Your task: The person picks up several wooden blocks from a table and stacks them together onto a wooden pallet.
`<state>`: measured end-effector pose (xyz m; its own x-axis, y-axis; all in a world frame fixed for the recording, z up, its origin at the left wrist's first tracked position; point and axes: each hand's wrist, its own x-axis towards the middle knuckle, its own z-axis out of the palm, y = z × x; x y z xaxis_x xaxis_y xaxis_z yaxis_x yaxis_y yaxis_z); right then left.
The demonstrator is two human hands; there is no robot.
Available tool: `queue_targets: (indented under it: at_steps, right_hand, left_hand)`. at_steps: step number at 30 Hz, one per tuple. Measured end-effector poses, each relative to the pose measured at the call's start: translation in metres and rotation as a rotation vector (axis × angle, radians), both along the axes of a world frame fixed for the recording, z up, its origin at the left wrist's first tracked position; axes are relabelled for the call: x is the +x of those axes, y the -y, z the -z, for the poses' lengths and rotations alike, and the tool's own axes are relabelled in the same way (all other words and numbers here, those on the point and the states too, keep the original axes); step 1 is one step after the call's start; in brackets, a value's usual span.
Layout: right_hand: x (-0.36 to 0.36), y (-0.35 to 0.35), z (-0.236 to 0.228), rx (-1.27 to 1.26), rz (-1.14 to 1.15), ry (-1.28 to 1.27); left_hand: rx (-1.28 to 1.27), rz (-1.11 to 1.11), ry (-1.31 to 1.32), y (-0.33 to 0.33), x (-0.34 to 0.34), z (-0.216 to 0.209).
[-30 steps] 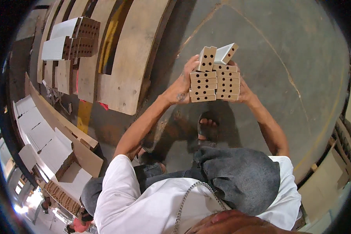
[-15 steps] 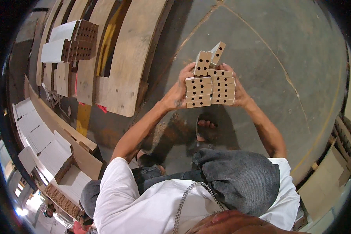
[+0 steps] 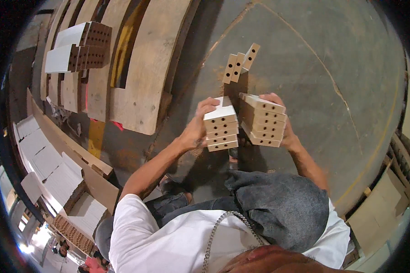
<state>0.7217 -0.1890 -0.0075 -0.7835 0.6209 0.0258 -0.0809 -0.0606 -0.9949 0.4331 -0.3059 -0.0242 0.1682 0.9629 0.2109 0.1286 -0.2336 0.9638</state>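
Observation:
My left hand (image 3: 197, 128) is closed round a stack of boards (image 3: 221, 134) with white faces and tan ends, each end drilled with dark holes. A similar stack of boards (image 3: 265, 123) sits in my right hand (image 3: 288, 133), whose fingers wrap over its far corner and right side. A narrow gap separates the two stacks, both held above the floor in front of my knees. Just beyond them, a few more drilled boards (image 3: 236, 67) lean together, apart from both hands. What supports their lower ends is hard to make out.
A slatted wooden pallet (image 3: 148, 68) lies at the left, carrying two bundles of white drilled boards (image 3: 73, 43). Nearer on the left, white boards (image 3: 45, 157) fill a cardboard-edged load. Flat cardboard (image 3: 380, 214) stands at the lower right. Grey concrete floor (image 3: 314, 45) stretches ahead.
Both hands have drawn their stacks toward me and slightly apart, tilting them so more of their long faces show. The leaning boards beyond stay behind, now spread apart from the stacks.

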Motion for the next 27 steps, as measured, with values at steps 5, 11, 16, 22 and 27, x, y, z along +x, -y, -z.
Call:
queue_targets:
  at_steps: [5, 11, 16, 22, 27]
  right_hand:
    - [0.022, 0.037, 0.0, -1.004, 0.644, -0.196]
    - [0.038, 0.044, 0.025, 0.25, 0.371, 0.542]
    - [0.044, 0.04, 0.038, 0.361, 0.405, 0.54]
    - [0.029, 0.023, -0.033, 0.217, 0.602, 0.749]
    - [0.043, 0.023, -0.063, 0.383, 0.525, 1.334]
  left_hand:
    - [-0.312, -0.147, 0.193, 0.029, -0.027, 0.033]
    - [-0.417, -0.112, 0.2, 0.036, -0.035, 0.077]
    - [-0.585, -0.222, 0.357, 0.023, -0.017, 0.062]
    - [-0.187, -0.115, -0.548, -0.034, 0.016, -0.054]
    - [-0.206, 0.126, -1.014, -0.039, 0.049, -0.077]
